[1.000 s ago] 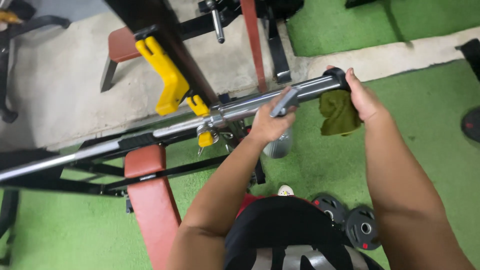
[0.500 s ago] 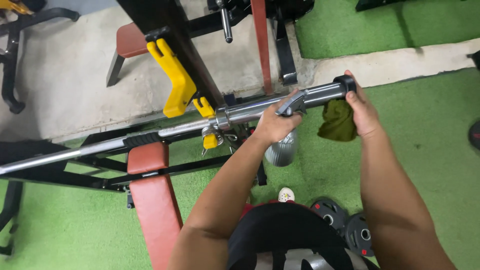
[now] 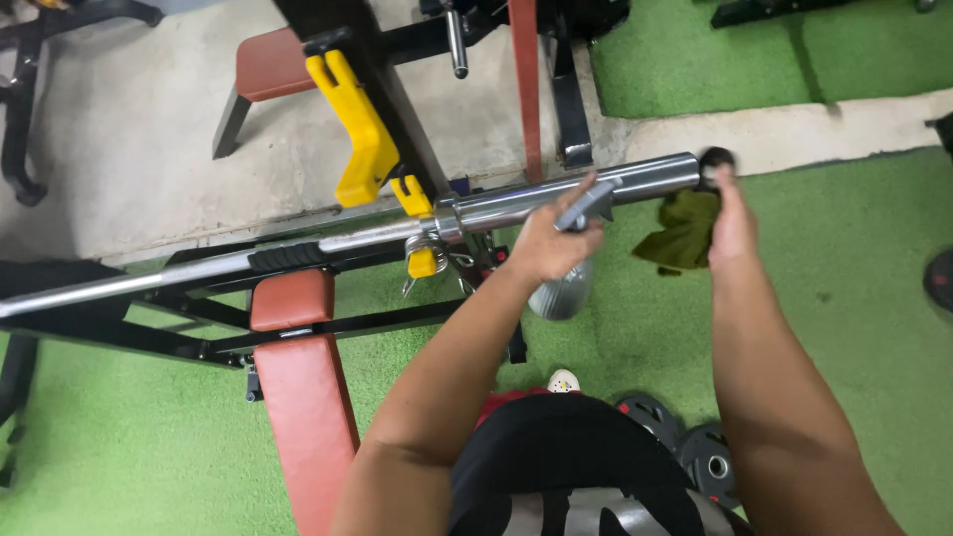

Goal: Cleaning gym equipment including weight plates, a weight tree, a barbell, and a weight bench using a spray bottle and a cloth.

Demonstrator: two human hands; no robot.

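A steel barbell (image 3: 556, 201) lies across a bench-press rack with yellow hooks (image 3: 363, 134). My left hand (image 3: 549, 243) is closed around a grey spray bottle (image 3: 562, 290), its trigger head up against the barbell sleeve. My right hand (image 3: 730, 213) holds an olive-green cloth (image 3: 685, 230) just off the sleeve's end, with a small black collar (image 3: 717, 159) at its fingertips.
A brown padded bench (image 3: 298, 387) runs under the bar at the left. Two black weight plates (image 3: 685, 447) lie on the green turf by my feet. Bare concrete floor and another brown seat (image 3: 273, 65) are behind the rack.
My right hand has slid off the end of the barbell sleeve, taking the black collar and cloth with it. The left hand has stayed on the spray bottle by the bar.
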